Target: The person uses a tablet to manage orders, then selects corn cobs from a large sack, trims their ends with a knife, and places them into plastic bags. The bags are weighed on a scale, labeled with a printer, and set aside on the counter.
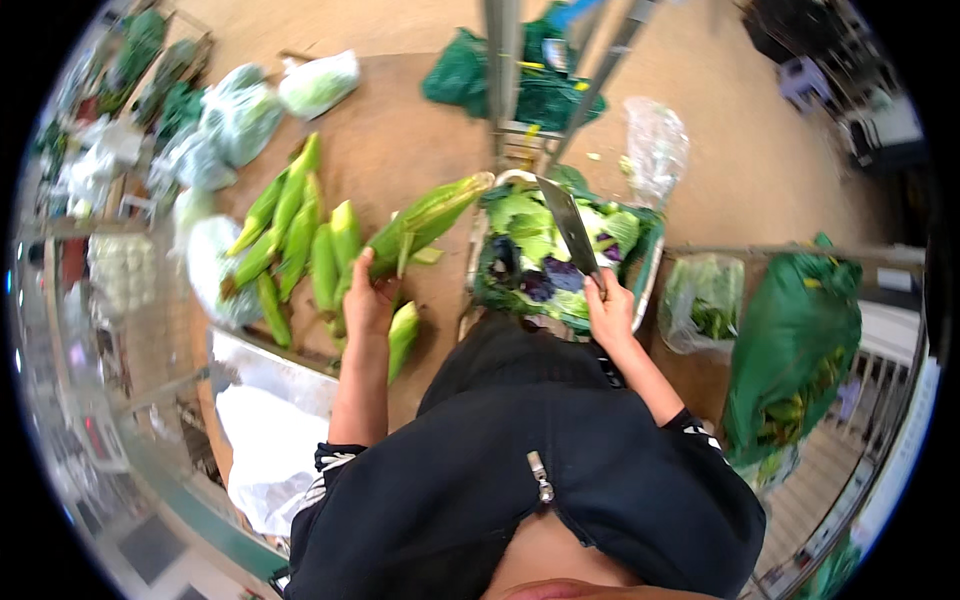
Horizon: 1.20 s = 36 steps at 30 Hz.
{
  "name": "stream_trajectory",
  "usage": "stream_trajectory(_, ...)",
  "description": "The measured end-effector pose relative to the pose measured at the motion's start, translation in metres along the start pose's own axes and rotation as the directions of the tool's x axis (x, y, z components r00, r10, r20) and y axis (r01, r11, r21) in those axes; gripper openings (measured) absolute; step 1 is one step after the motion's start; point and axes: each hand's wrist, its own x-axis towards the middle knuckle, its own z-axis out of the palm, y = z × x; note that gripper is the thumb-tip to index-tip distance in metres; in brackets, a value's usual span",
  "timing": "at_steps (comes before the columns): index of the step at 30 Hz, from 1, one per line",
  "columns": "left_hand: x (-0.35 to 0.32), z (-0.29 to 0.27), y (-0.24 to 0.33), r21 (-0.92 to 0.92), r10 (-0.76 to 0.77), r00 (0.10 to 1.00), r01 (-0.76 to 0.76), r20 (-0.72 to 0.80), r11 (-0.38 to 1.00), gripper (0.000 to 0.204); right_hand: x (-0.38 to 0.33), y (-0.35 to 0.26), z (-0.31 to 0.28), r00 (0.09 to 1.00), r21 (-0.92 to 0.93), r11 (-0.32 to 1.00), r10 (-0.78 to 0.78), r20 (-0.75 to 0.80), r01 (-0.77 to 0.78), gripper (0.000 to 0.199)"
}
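My left hand (367,298) grips an ear of corn in its green husk (425,220), lifted off the brown table (380,150) with its tip pointing up and right. My right hand (610,312) holds a large knife (570,228) by the handle, the blade pointing up and left over a crate of green and purple leaf scraps (540,255). Several more husked ears of corn (295,240) lie in a pile just left of my left hand.
Clear bags of greens (240,115) sit at the table's far left. A dark green bag (520,80) lies at the back. A large green bag (795,340) and a clear bag of leaves (705,300) stand at my right. White plastic (270,450) lies lower left.
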Motion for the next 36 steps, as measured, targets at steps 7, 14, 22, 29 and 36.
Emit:
stream_trajectory(7,-0.044,0.077,-0.142,0.264,-0.38,0.916,0.337,0.133,0.904,0.053,-0.03,0.045,-0.042,0.989,-0.052,0.988,0.147,0.012,-0.147,0.018)
stream_trajectory(14,-0.04,0.084,-0.182,0.33,-0.512,0.82,0.423,0.255,0.844,0.046,-0.072,0.082,-0.058,0.965,-0.041,0.966,0.253,-0.071,-0.256,0.017)
stream_trajectory(22,-0.019,0.09,-0.197,0.241,-0.656,0.752,0.626,0.067,0.742,0.047,-0.069,0.074,-0.073,0.947,0.074,0.953,0.299,-0.115,-0.292,0.019)
stream_trajectory(29,-0.026,0.106,-0.184,0.303,-0.676,0.731,0.625,0.099,0.72,0.047,-0.067,0.066,-0.068,0.954,-0.12,0.99,0.031,-0.299,-0.07,0.022)
stream_trajectory(36,-0.023,0.103,-0.166,0.292,-0.651,0.725,0.587,0.226,0.755,0.052,-0.087,0.161,-0.053,0.899,-0.39,0.817,0.432,-0.072,-0.424,0.029)
